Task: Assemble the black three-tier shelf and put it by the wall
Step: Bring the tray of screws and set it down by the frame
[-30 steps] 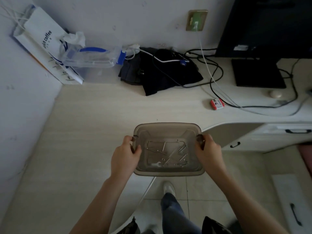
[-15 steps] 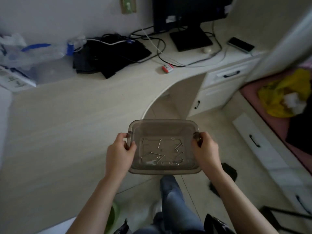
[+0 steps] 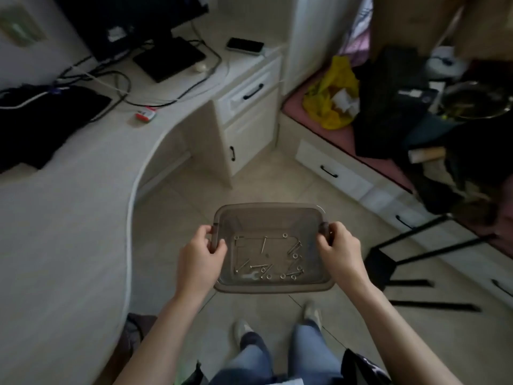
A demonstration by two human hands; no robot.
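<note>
Two hands are seen at the centre of the frame, each curled round a side handle of a translucent grey bin (image 3: pixel 268 215): the left hand (image 3: pixel 198 259) on the left handle, the right hand (image 3: pixel 340 252) on the right. The bin is held level above the tiled floor (image 3: pixel 249 184). Loose screws (image 3: pixel 263 243), washers and a small wrench (image 3: pixel 250 276) are scattered on its bottom. A black metal frame (image 3: pixel 380 268) is seen on the floor at the right edge, well apart from the bin; a pale desk (image 3: pixel 69 218) fills the left.

Dim room — curved pale desk (image 3: pixel 69 218), tiled floor (image 3: pixel 263 179)
</note>
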